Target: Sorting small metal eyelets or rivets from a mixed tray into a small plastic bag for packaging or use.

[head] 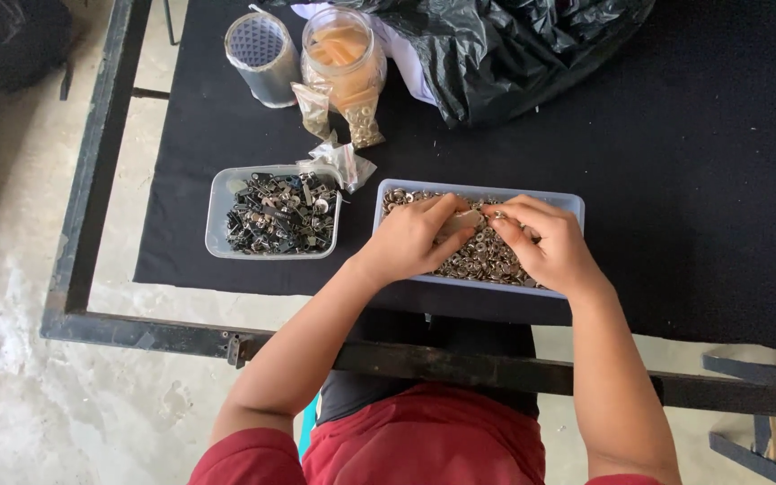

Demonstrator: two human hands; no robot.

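At the far left a dark bag point(11, 40) is cut off by the corner, and you can only partly see the metal frame point(92, 180) of the table. On the black cloth point(675, 135) stands a silvery tin point(262, 56) beside a clear jar point(345, 56) with pale orange contents you cannot identify; 2 small clear packets point(339, 121) lean against the jar. The crumpled black plastic bag point(514, 49) runs out of the top edge. Below the tin, a clear tub point(217, 224) holds dark metal parts, too small and tangled to name.

Your left hand point(410, 241) and right hand point(545, 244) meet over the pale blue tray point(572, 205), which sits near the front edge of the cloth and is filled with small round silver-coloured metal rings point(482, 260). Your hands cover most of the tray's middle. Your left fingers curl around a small pale piece point(462, 222), held above the rings. Your right thumb and forefinger are pinched close together at its end, apparently on 1 tiny metal part, though it is too small to tell for sure
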